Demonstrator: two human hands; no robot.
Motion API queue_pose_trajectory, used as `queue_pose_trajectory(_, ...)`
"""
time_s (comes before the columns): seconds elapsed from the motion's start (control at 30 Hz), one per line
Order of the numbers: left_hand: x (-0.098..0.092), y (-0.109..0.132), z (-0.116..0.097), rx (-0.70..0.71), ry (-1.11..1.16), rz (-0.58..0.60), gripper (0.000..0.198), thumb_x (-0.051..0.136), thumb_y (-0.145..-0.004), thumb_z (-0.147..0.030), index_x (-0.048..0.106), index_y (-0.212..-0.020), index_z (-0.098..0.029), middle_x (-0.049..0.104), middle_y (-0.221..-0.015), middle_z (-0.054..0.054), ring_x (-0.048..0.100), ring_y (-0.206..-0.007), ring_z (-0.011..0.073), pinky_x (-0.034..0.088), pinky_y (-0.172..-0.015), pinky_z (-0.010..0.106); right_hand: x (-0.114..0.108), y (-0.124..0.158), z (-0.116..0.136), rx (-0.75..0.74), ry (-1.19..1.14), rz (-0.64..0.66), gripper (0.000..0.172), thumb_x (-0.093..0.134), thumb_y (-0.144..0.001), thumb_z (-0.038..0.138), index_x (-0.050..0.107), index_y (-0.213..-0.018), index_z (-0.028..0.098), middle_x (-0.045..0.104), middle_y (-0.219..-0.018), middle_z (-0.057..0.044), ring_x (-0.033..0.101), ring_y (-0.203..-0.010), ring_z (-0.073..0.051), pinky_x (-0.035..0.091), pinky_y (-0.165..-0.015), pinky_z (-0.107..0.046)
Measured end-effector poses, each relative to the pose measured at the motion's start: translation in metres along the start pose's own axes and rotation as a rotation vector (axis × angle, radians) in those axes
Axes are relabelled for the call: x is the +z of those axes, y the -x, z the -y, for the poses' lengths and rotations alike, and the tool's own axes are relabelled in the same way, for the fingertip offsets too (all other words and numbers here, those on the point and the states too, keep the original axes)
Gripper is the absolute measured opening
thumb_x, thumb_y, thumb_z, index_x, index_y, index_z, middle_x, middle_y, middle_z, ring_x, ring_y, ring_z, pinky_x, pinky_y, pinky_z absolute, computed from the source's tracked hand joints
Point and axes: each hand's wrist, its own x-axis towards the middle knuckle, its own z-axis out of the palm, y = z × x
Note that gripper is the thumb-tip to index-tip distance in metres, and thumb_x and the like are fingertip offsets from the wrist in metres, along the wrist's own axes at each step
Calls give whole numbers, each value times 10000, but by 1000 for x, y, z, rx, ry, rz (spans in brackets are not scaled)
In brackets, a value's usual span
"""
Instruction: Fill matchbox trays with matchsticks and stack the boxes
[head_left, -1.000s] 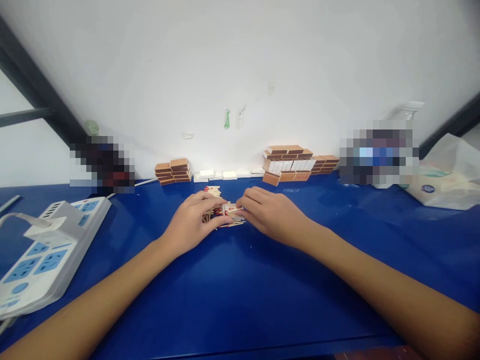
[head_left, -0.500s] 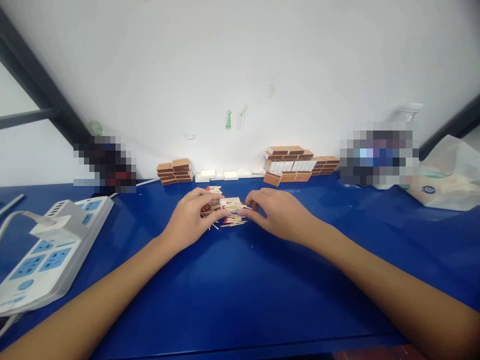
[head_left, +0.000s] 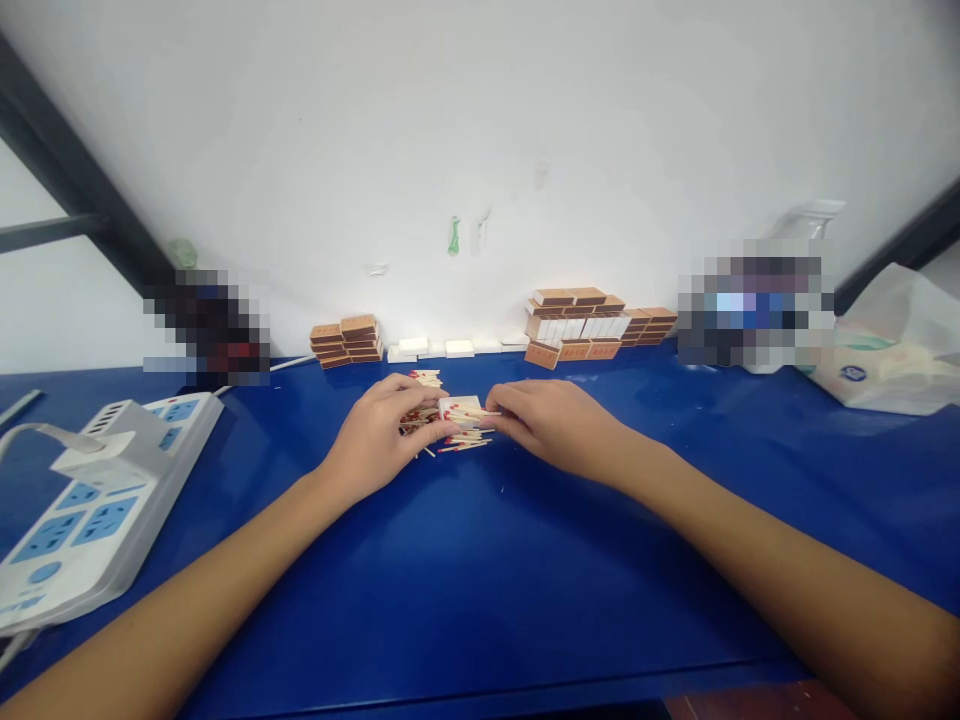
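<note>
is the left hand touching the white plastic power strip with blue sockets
No, the left hand holds the small white rectangular tray, with bare blue tabletop between it and the power strip.

both bare arms (head_left: 247,555) reach forward; the left hand (head_left: 379,428) and right hand (head_left: 559,425) face each other with fingers (head_left: 506,398) bent.

two hands (head_left: 375,425) (head_left: 559,425), one white tray (head_left: 459,401), one power strip (head_left: 101,522) — matches (head_left: 427,378) too jumbled to count
</note>
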Motion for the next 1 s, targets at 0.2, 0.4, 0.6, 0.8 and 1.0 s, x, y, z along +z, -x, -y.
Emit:
queue_pose_trajectory(0.2,-1,-1,1,12,1,-16,321,777,-892,-416,734,-1137,-213,715,-1086,61,695,-998,207,585,-920,378,2,2,0,-9,-120,-40,277,442,-1094,375,618,-1004,180,709,-899,-61,611,-764,-178,330,-646,-295)
queue_pose_trajectory(0.4,-1,-1,1,13,7,-15,323,771,-894,-431,743,-1127,-208,716,-1064,60,698,-970,202,594,-889,363,2,1,0,9,-153,-20,268,435,-1094,367,618,-1014,188,711,-898,-53,605,-753,-171,341,-651,-292)
queue_pose_trajectory(0.6,-4,-3,0,-10,11,-8,343,772,-890,-448,748,-1149,-225,728,-1101,64,700,-1012,221,595,-920,390,3,0,-1,6,-200,-61,257,434,-1094,364,615,-1031,192,717,-941,-51,606,-774,-169,372,-677,-294)
queue_pose_trajectory(0.8,-4,-2,1,-38,38,18,349,759,-900,-463,745,-1165,-237,721,-1106,60,709,-986,209,605,-884,371,9,0,0,-14,-221,-156,177,511,-1058,322,615,-1057,178,701,-1004,-60,589,-772,-156,396,-677,-285)
queue_pose_trajectory(1.0,-4,-2,0,-44,45,24,356,753,-900,-483,748,-1159,-238,721,-1102,64,712,-973,210,608,-880,377,9,0,0,-24,-268,-188,130,536,-1040,270,620,-1036,171,685,-1001,-60,577,-771,-144,411,-684,-280)
